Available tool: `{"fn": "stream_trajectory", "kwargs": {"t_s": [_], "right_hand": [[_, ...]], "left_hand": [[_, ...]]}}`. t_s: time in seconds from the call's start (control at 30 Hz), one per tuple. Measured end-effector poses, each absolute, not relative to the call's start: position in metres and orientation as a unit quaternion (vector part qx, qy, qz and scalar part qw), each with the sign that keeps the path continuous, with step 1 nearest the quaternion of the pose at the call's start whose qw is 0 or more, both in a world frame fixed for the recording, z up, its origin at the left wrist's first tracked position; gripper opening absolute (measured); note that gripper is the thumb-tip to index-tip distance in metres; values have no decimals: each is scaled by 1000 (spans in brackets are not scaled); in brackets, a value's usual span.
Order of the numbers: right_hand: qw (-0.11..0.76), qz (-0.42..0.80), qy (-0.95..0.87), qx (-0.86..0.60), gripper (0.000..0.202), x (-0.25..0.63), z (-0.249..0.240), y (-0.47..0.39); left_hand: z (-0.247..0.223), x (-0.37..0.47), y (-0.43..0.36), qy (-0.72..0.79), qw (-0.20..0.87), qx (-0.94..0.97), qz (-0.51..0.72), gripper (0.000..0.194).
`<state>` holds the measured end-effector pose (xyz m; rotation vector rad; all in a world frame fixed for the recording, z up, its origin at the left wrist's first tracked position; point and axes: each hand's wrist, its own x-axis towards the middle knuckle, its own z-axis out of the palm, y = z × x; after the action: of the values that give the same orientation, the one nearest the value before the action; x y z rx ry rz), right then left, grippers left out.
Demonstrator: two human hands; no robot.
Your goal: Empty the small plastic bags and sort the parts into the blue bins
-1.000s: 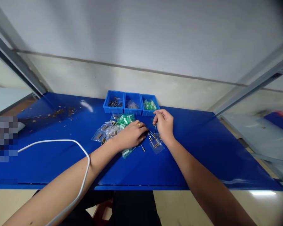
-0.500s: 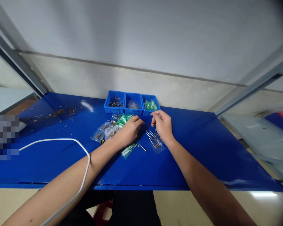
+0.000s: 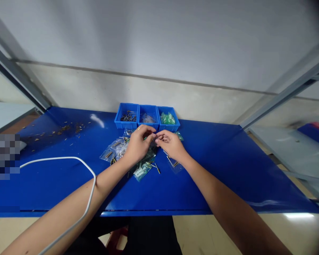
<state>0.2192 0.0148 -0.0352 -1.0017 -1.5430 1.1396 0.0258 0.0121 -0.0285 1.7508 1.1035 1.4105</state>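
Observation:
My left hand and my right hand meet fingertip to fingertip over the pile, both pinched closed. What lies between the fingertips is too small and covered to make out. Under and beside my left hand lies a mixed heap of clear plastic bags, green packets with white pieces and thin metal pins with brass-coloured ends. A clear bag with brass-coloured pieces lies below my right hand, partly hidden by the wrist. Just past its knuckles a green packet shows.
Three joined blue bins stand at the back: dark pins in the left bin, clear bags in the middle bin, green packets in the right bin. Brown scraps litter the table's left. A white cable crosses my left forearm.
My hands have come together, the left rising from the heap and the right moving left. A green packet now shows beyond my right hand. The view has shifted slightly.

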Motion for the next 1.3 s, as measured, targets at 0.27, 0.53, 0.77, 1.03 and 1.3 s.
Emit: {"fn": "stream_trajectory", "kwargs": {"t_s": [0.27,0.53,0.77,1.03,1.3], "right_hand": [[491,487,-573,-440,10,221,-25,17],[481,485,-563,-464,13,226,-26,20],[471,486,-566,-470,12,226,-29,22],[484,472,-576,-460,22,227,-30,24],[494,456,-582,-458,23,230,-29,25]], "left_hand": [[-34,26,14,428,393,634,511,16],[-28,24,16,430,442,598,512,22],[-28,25,14,436,418,612,511,13],[-27,25,13,450,363,637,509,19],[-27,25,14,440,409,621,504,29]]}}
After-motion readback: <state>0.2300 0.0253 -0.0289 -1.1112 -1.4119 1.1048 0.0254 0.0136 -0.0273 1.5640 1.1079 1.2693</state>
